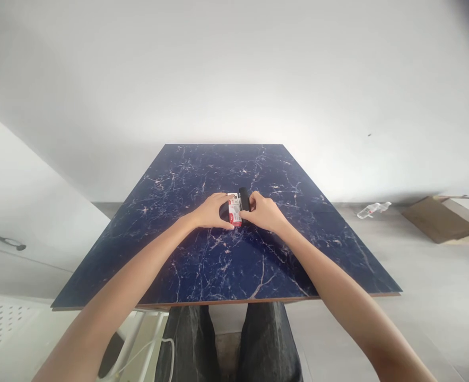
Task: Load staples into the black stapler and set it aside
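Red-and-white box (235,210) sits mid-bench (222,265) between the hands. From the left, a forearm slants inward; the left hand (214,211) is curved around the box, thumb at its near end, fingers at its far end. Just right stands a black object (244,196), apparently pinched by the right hand (265,212), wrist angled in. Holding both together seems the current step; any next move calls for steadiness.
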Demonstrator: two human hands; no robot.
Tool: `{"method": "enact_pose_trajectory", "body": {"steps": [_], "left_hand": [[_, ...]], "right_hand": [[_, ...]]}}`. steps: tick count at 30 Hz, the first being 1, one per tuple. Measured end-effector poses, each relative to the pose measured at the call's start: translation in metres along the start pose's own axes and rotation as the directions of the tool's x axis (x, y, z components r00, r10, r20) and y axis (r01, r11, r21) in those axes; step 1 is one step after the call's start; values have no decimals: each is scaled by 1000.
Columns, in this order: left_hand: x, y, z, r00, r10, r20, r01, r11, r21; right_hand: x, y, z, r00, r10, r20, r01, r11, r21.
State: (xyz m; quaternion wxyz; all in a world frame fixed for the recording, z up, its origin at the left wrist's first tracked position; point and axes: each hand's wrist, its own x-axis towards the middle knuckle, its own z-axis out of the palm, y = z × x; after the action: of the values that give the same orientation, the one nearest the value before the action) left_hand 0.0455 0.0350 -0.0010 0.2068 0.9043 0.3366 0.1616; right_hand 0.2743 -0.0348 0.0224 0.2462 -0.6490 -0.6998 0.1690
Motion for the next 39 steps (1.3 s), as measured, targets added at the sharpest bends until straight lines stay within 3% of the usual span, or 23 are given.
{"method": "enact_pose_trajectory", "body": {"steps": [6, 10, 15, 21, 26, 28, 31, 33, 35, 37, 39], "left_hand": [[80, 31, 37, 997, 75, -19, -75, 997, 17], [136, 68, 63, 994, 105, 21, -105, 994, 14], [189, 111, 79, 993, 97, 66, -94, 995, -43], [227, 125, 106, 990, 116, 85, -114, 993, -23], [232, 124, 120, 992, 84, 96, -84, 996, -9], [228, 124, 120, 992, 82, 99, -80, 997, -24], [213, 115, 114, 998, 50, 23, -47, 994, -98], [198, 100, 106, 993, 29, -113, -51, 979, -197], [180, 76, 92, 947, -30, -320, -97, 923, -372], [159, 48, 73, 849, -207, -486, -129, 810, -571], [134, 17, 50, 752, -376, -542, -143, 709, -690]], "right_hand": [[7, 59, -42, 988, 108, -106, -118, 988, -95], [6, 111, -78, 970, 180, -164, -200, 973, -115], [3, 156, -116, 929, 270, -252, -307, 944, -118], [-2, 188, -127, 874, 313, -371, -369, 925, -91], [-10, 194, -113, 862, 339, -377, -372, 928, -16], [-15, 190, -108, 829, 381, -409, -392, 918, 60], [-22, 180, -103, 700, 406, -588, -381, 908, 173], [-23, 169, -102, 592, 326, -737, -312, 936, 163], [-19, 152, -100, 548, 209, -810, -234, 968, 91], [-8, 124, -91, 601, 112, -791, -151, 988, 26], [6, 82, -73, 702, 25, -711, -43, 999, -7]]}}
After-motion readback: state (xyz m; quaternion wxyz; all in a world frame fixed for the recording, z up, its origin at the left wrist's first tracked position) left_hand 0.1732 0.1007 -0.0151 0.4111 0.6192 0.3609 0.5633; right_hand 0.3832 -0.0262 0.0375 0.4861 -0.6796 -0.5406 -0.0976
